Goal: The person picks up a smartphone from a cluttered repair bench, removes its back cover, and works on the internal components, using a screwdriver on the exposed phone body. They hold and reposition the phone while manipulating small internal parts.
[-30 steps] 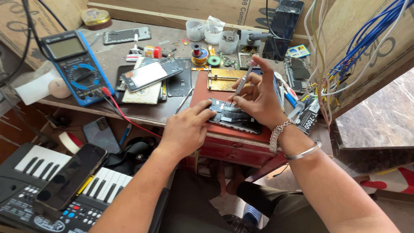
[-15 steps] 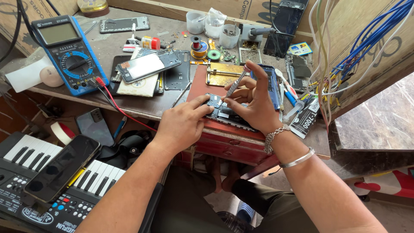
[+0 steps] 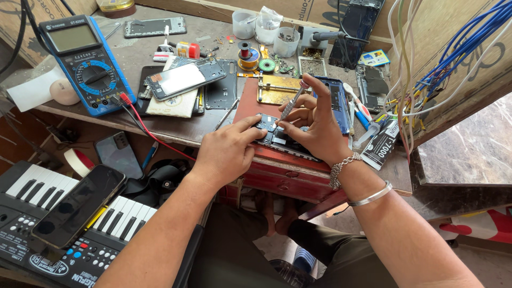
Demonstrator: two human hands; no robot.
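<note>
At the far left, a small keyboard [image 3: 32,213] with black and white keys is seen, and a dark phone [image 3: 77,205] is laid across it. Above it, at about ten o'clock of the frame, a blue multimeter [image 3: 88,61] is set on the bench [image 3: 133,58], its red lead [image 3: 152,133] trailing over the edge. Just right of the meter, a phone with a pale screen [image 3: 184,79] is stacked on other flat parts.

Near the middle, the left hand [image 3: 226,152] is pressed down on the opened phone [image 3: 277,140], which is laid on a red block [image 3: 282,170] at the bench's near edge; its fingertips are bent onto the phone's left end, so its grip is held against the phone rather than wrapped round it. At three o'clock of that hand, the right hand [image 3: 317,128] is closed on a slim screwdriver [image 3: 292,102], whose tip is set on the phone's inner board. A brass-coloured holder plate [image 3: 278,89] is seen at twelve o'clock of the phone. At the far right, blue and white wires [image 3: 453,58] are hung.
</note>
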